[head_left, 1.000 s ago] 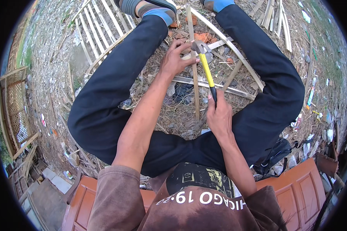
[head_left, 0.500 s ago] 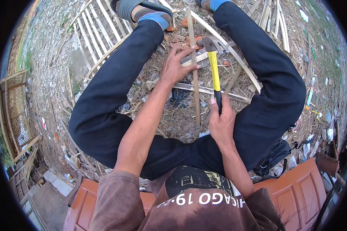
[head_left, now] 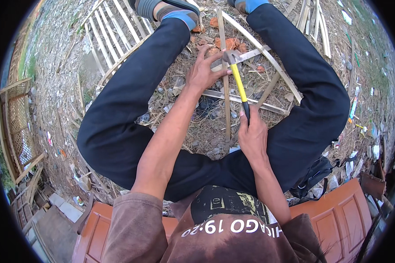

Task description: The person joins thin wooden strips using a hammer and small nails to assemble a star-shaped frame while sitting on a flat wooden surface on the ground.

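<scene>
A claw hammer (head_left: 238, 83) with a yellow and black handle is gripped in my right hand (head_left: 253, 136), fingers wrapped round the dark lower end. Its slightly blurred metal head is over the upright wooden strip (head_left: 227, 105), close to my left fingertips. My left hand (head_left: 202, 73) holds that strip from its left side, thumb and forefinger on it where it crosses a slanting strip. Whether a nail is there cannot be seen. A lower strip (head_left: 267, 105) and a curved strip (head_left: 261, 46) lie crossed with it on the ground.
My dark-trousered legs bend round the work on both sides. Broken orange brick pieces (head_left: 233, 44) lie beyond my left hand. A slatted wooden frame (head_left: 109, 33) is at far left, loose strips (head_left: 314, 22) at far right. An orange-brown panelled door (head_left: 338, 219) lies under me.
The hammer head has swung left and slightly down, from right of the upright strip to over it. My left fingers have shifted a little on the strip, and the strips have slid slightly right.
</scene>
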Tool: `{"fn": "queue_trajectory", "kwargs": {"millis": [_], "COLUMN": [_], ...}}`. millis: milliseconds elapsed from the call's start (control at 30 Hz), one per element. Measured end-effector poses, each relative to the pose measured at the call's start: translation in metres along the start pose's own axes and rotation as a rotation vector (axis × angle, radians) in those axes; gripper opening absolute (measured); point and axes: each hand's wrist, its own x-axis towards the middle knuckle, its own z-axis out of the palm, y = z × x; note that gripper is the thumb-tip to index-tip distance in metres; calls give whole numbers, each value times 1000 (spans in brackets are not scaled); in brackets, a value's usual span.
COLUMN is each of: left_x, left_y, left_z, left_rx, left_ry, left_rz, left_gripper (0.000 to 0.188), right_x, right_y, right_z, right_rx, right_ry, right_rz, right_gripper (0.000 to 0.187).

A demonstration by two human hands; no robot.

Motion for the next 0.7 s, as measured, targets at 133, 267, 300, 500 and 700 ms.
{"fn": "queue_trajectory", "kwargs": {"millis": [133, 267, 300, 500, 700], "left_x": [0, 2, 1, 0, 0], "left_y": [0, 1, 0, 6, -5], "left_z": [-1, 0, 1, -6, 1], "left_rx": [-44, -6, -7, -101, -50], "left_ry": [-18, -11, -15, -49, 1], "left_rz": [-15, -19, -18, -69, -4], "left_gripper": [62, 63, 63, 66, 66], "right_x": [-5, -8, -7, -1, -8], "right_y": [-4, -4, -2, -7, -23], "right_z": [3, 5, 7, -1, -9], "right_rx": [-17, 45, 53, 32, 212], "right_ry": [-51, 40, 37, 13, 174], "right_rz": [9, -60, -35, 1, -148], "right_gripper": [16, 17, 17, 19, 21]}}
